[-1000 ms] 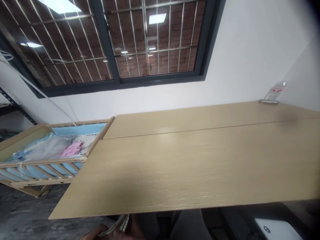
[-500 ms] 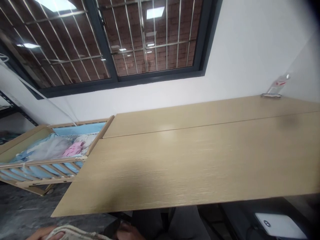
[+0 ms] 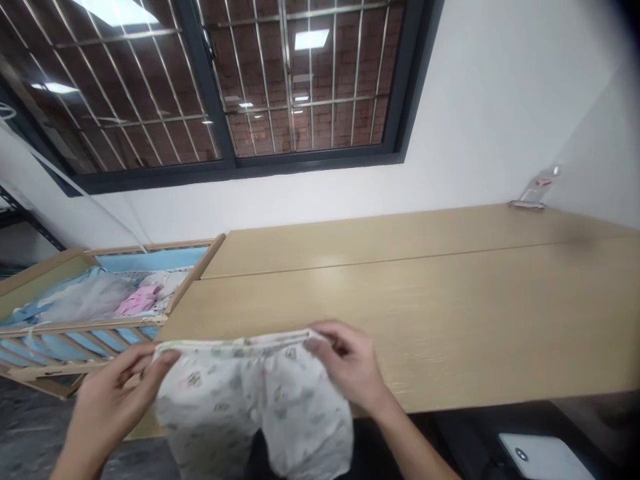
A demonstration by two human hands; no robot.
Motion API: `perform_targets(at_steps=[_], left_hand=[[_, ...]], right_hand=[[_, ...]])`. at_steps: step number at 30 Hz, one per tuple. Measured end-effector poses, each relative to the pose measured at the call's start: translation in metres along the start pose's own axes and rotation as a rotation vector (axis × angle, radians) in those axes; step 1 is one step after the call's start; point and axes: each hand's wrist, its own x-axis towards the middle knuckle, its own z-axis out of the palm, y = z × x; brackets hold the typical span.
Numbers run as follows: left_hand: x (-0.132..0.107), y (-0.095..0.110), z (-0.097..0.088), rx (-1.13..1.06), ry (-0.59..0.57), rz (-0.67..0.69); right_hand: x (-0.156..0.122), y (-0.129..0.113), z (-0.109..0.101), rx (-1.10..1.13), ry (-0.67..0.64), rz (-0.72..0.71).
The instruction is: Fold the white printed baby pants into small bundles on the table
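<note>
A pair of white baby pants (image 3: 220, 400) with a small print hangs between my two hands, the waistband stretched roughly level. My left hand (image 3: 113, 400) pinches the left end of the waistband between thumb and fingers. At the other end, my right hand (image 3: 347, 360) grips the band the same way, thumb in front. Both legs of the pants droop toward me over the table's near edge, with a dark gap between them. The lower ends run out of the picture.
A long wooden table (image 3: 450, 313) spans the view below a barred window (image 3: 310, 80). To the left stands a wooden crib (image 3: 100, 327) with bedding and a pink cloth (image 3: 139, 300). A clear bottle (image 3: 537, 187) leans in the far right corner. A white device (image 3: 545, 457) lies low at right.
Both hands have risen from the bottom edge into view with the pants, now spread out over the table's near part. The camera view has shifted slightly.
</note>
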Motion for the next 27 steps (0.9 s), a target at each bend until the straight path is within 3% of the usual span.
perform_targets(at_steps=[3,6,11,15,21,27], left_hand=[[0.031,0.038,0.040,-0.199,-0.071,0.109],[0.061,0.058,0.084,-0.272,-0.201,0.202],[0.094,0.059,0.160,-0.219,-0.320,0.188],[0.109,0.058,0.210,-0.161,-0.342,0.162],[0.130,0.063,0.254,-0.104,-0.368,0.067],[0.151,0.072,0.272,-0.024,-0.378,-0.015]], right_hand=[[0.030,0.005,-0.026,-0.081,0.040,0.013],[0.059,0.030,-0.048,-0.205,0.019,0.066],[0.100,0.102,-0.074,-0.478,-0.022,0.047],[0.121,0.152,-0.080,-0.545,-0.065,0.143],[0.145,0.193,-0.083,-0.623,-0.060,0.209],[0.177,0.209,-0.085,-0.687,-0.034,0.232]])
